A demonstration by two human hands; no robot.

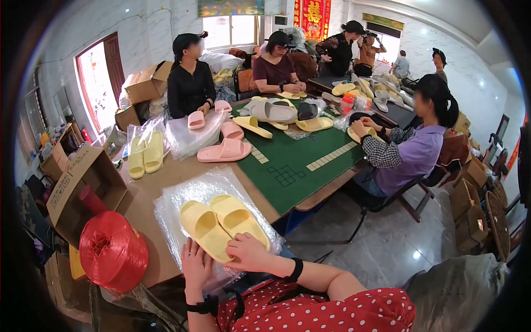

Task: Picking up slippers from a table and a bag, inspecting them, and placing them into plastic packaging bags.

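Note:
A pair of pale yellow slippers lies side by side, toes pointing away from me, on a stack of clear plastic bags [168,213] at the table's near edge. My left hand [196,264] rests by the heel of the left slipper [206,229], its fingers stretched out over the plastic. My right hand [247,252] bends its fingers over the heel end between the two slippers, touching the right slipper [239,217]. Its fingertips press on yellow foam. Whether plastic is also pinched under them is hidden.
A roll of red plastic twine [113,252] and an open cardboard box [83,191] stand at the left. Bagged yellow slippers [145,155], pink slippers [224,150] and a slipper pile [276,110] lie farther off. A co-worker in purple [417,144] sits at the right; others work behind.

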